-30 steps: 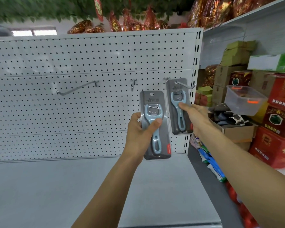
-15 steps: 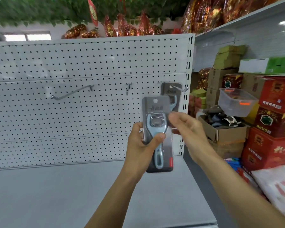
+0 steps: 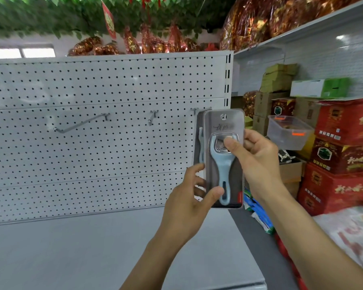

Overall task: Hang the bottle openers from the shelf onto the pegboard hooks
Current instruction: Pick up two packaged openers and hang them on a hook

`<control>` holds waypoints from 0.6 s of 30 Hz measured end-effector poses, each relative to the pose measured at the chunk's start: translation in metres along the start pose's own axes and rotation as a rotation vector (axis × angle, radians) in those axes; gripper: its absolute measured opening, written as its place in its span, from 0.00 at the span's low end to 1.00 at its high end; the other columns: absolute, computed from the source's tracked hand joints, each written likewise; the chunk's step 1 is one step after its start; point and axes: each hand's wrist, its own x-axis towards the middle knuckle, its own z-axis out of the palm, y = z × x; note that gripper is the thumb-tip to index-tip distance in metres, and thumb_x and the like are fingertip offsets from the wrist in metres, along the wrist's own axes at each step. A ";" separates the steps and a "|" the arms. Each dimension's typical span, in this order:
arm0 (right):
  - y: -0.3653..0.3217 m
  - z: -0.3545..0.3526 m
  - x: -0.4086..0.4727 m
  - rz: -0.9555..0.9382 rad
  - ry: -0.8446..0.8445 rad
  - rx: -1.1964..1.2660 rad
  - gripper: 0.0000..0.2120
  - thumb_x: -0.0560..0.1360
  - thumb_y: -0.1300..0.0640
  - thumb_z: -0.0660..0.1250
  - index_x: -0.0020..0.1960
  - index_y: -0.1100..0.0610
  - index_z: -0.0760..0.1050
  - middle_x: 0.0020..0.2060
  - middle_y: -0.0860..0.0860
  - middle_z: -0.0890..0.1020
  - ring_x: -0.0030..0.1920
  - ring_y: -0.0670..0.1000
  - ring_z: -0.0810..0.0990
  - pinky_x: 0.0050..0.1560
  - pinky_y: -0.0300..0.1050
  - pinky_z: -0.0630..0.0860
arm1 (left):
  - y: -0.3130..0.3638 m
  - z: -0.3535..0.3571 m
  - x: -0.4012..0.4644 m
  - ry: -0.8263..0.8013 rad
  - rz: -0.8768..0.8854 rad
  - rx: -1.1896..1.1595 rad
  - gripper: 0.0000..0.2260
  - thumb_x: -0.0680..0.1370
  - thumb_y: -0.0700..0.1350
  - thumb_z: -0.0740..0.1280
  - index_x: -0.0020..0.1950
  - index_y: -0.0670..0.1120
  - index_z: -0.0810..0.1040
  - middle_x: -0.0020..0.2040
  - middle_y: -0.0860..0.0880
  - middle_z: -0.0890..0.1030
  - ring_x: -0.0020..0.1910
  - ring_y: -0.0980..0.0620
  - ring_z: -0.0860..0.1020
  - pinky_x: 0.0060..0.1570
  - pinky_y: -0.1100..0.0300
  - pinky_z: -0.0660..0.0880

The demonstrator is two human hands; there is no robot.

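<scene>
A light-blue bottle opener in a grey blister pack [image 3: 224, 164] is held upright in front of the white pegboard [image 3: 92, 147], at its right end. My left hand [image 3: 187, 206] pinches the pack's bottom edge, thumb on the front. My right hand [image 3: 256, 158] grips its upper part, thumb on the opener's head. The pack's hang hole [image 3: 223, 116] sits at the level of the right hook [image 3: 194, 110], which is mostly hidden. A second packaged opener [image 3: 200, 143] hangs just behind, only its left edge showing.
Two more hooks stick out of the pegboard: a long one [image 3: 82, 123] at the left and a short one [image 3: 152, 118] in the middle. The grey shelf [image 3: 92, 252] lies below. Red and brown cartons [image 3: 340, 155] and a clear plastic tub [image 3: 289, 130] stand at the right.
My right hand left the opener it had hung on the right hook and took hold of the pack in my left hand. That pack has risen to the right hook.
</scene>
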 end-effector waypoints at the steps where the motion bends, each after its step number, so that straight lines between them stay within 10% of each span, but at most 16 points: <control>1: 0.000 -0.001 0.003 0.004 -0.004 -0.008 0.07 0.74 0.64 0.69 0.49 0.55 0.79 0.41 0.50 0.87 0.44 0.52 0.85 0.49 0.49 0.81 | -0.001 0.000 -0.002 -0.001 0.001 0.042 0.24 0.73 0.62 0.67 0.67 0.64 0.64 0.50 0.59 0.80 0.46 0.61 0.80 0.50 0.51 0.79; 18: 0.042 0.010 0.054 0.124 -0.027 -0.137 0.08 0.74 0.64 0.70 0.47 0.51 0.78 0.42 0.46 0.84 0.44 0.47 0.83 0.54 0.45 0.79 | -0.029 -0.008 -0.005 0.012 0.056 0.428 0.20 0.78 0.59 0.63 0.69 0.61 0.66 0.59 0.63 0.75 0.58 0.65 0.73 0.55 0.65 0.70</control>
